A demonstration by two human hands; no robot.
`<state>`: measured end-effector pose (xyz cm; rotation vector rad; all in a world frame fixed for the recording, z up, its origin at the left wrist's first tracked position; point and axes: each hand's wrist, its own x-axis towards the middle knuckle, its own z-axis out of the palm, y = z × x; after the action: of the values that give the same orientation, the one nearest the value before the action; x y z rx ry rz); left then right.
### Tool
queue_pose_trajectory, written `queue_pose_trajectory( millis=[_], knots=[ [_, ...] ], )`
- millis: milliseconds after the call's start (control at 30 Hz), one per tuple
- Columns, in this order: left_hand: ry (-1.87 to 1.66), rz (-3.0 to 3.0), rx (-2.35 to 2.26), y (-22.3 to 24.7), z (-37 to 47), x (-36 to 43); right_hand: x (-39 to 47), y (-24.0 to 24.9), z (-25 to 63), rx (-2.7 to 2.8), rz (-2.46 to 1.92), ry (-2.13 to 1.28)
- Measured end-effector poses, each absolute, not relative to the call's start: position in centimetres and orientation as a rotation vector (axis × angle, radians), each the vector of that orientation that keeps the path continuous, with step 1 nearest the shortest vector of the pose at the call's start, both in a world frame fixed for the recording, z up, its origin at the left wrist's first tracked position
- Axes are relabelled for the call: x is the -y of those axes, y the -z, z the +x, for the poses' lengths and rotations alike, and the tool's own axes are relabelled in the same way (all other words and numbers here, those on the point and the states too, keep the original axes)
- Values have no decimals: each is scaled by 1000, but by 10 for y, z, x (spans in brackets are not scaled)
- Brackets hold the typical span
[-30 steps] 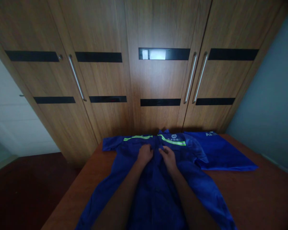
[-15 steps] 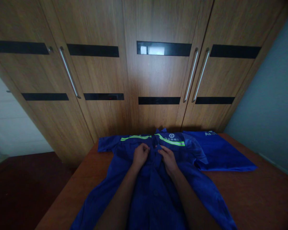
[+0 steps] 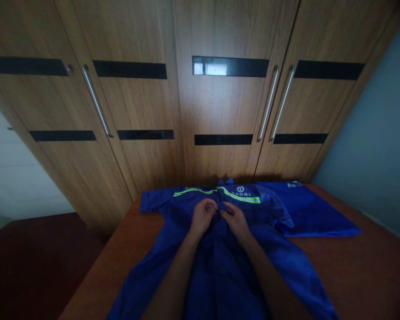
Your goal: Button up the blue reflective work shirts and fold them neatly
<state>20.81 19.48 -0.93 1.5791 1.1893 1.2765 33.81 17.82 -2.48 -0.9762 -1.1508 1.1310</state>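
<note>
A dark blue short-sleeved work shirt lies front up, with yellow-green reflective strips across the chest and a white gear logo on the right side of the view. My left hand is closed in a pinch on the shirt's front edge, just below the strips. Close beside it, my right hand pinches the opposite front edge. The fingertips nearly meet at the middle of the front. Whether a button lies between them is too dark and small to tell. The collar is at the far end.
The shirt lies on a reddish-brown wooden table. A folded bright blue bag or cloth with white lettering sits at the right, partly under the sleeve. Behind stands a wooden wardrobe with metal handles. A pale wall is at the right.
My left hand has moved right toward my right hand, bringing the two front edges together at the middle. The view has shifted slightly.
</note>
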Motion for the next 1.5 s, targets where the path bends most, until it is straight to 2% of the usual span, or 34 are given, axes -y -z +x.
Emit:
queue_pose_trajectory(
  millis=[567,833,1033,1233,1500],
  knots=[
    [-1234,1845,-1332,8,205,-188,-180,37,335,1153,-1061,-1162],
    [-1274,1564,-1228,13,207,-194,-175,35,329,1274,-1043,-1152],
    [-1295,1308,-1149,13,206,-189,-168,31,326,1497,-1078,-978],
    [-1333,1146,-1106,16,205,-190,-166,28,329,1478,-1037,-1034],
    [-1346,1089,-1088,20,206,-192,-169,26,335,1462,-1182,-627]
  ],
)
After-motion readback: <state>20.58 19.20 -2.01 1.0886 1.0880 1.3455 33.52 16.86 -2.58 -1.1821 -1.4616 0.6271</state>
